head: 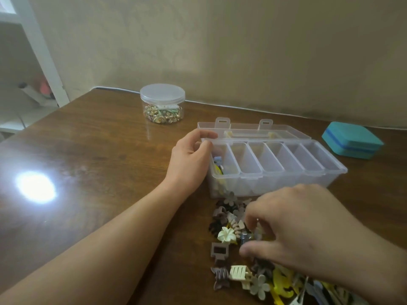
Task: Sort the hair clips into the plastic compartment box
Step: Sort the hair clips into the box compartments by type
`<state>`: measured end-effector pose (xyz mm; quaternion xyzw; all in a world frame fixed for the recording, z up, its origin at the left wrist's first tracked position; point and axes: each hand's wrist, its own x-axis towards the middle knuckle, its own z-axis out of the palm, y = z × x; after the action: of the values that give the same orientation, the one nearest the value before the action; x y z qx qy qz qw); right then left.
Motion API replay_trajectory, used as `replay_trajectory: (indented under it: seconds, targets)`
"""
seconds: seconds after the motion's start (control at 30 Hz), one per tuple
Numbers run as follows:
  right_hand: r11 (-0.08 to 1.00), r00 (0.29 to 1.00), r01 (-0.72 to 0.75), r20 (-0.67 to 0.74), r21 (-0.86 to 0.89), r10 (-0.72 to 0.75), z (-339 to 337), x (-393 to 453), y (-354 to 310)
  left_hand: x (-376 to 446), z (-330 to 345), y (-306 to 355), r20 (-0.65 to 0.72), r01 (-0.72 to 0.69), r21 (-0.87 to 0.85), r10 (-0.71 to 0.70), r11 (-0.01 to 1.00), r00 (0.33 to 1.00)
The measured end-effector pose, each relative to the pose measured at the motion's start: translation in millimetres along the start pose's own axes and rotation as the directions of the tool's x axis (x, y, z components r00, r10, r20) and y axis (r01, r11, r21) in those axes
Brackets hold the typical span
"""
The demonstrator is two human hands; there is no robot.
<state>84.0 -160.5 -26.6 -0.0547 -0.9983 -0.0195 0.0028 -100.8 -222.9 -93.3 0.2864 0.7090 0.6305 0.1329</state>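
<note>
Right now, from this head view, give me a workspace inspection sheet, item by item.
Surface: brown wooden table, glossy, with a bright light glare at left.
Job's things: clear compartment box, lid open; the leftmost compartment holds a few clips, the others look empty. Pile of hair clips in front of the box.
Clutter: lidded round jar of small gold pieces; closed teal case.
Hands: left hand holds the box's left end; right hand picks into the pile, what it grips is hidden.
Cables: a thin white line, possibly a cable, along the table's far edge.
Surroundings: beige wall; white shelving at left.
</note>
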Motion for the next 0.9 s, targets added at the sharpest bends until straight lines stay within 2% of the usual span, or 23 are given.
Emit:
replay_trajectory:
  seconds: [0.07, 0.13, 0.2, 0.27, 0.33, 0.4, 0.47, 0.5, 0.63, 0.7, 0.77, 0.8, 0.83, 0.87, 0.9]
  targets:
    - [0.999, 1.000, 0.006, 0.000, -0.050, -0.006, 7, 2, -1, 1, 0, -1, 0.006, 0.000, -0.006, 0.000, 1.000, 1.000]
    - [1.000, 1.000, 0.006, 0.015, 0.004, -0.006, 6, 3, -3, 2, 0, -1, 0.005, 0.000, -0.017, 0.000, 1.000, 1.000]
    - [0.992, 1.000, 0.014, 0.026, 0.128, -0.017, 1, 2, 1, 1, 0, -2, 0.000, -0.008, -0.033, 0.008, 0.999, 1.000]
    - [0.923, 0.999, -0.026, 0.036, 0.383, 0.013, -8, 3, 7, 1, 0, -3, -0.005, -0.013, -0.044, 0.013, 0.999, 1.000]
    - [0.776, 0.989, -0.043, -0.084, 0.629, 0.122, -10, 4, 15, 1, 0, -3, 0.000, -0.012, -0.042, 0.012, 0.999, 1.000]
    - [0.718, 0.901, -0.020, -0.298, 0.696, 0.315, -4, 12, 26, 2, -1, -3, 0.009, -0.010, -0.035, 0.010, 0.999, 1.000]
    - [0.768, 0.775, -0.051, -0.459, 0.638, 0.433, 7, 24, 37, 2, -1, -3, 0.015, -0.010, -0.036, 0.010, 0.999, 1.000]
    - [0.807, 0.747, -0.089, -0.496, 0.584, 0.442, 13, 31, 43, 1, -1, -3, 0.016, -0.012, -0.038, 0.012, 0.999, 1.000]
    - [0.892, 0.821, -0.204, -0.426, 0.402, 0.380, 28, 40, 52, 0, -1, -1, -0.007, -0.019, -0.029, 0.018, 0.999, 1.000]
    - [0.927, 0.806, -0.178, -0.492, 0.330, 0.330, 25, 33, 52, 0, -1, 0, -0.019, -0.022, -0.018, 0.021, 1.000, 1.000]
    - [0.936, 0.794, -0.114, -0.536, 0.334, 0.288, 10, 20, 46, 0, -1, 0, -0.030, -0.023, -0.009, 0.023, 1.000, 0.999]
    - [0.932, 0.840, -0.069, -0.483, 0.357, 0.248, 2, 13, 43, 0, 0, 0, -0.032, -0.022, -0.008, 0.022, 1.000, 0.999]
    - [0.926, 0.911, -0.050, -0.362, 0.373, 0.195, -4, 6, 39, 0, 0, 0, -0.032, -0.021, -0.008, 0.021, 1.000, 0.999]
    - [0.932, 0.970, -0.070, -0.194, 0.356, 0.147, -9, 2, 34, 0, 0, 0, -0.030, -0.021, -0.009, 0.021, 1.000, 0.999]
    - [0.952, 0.993, -0.096, -0.030, 0.292, 0.110, -11, -2, 31, -1, 0, 0, -0.027, -0.023, -0.013, 0.022, 1.000, 0.999]
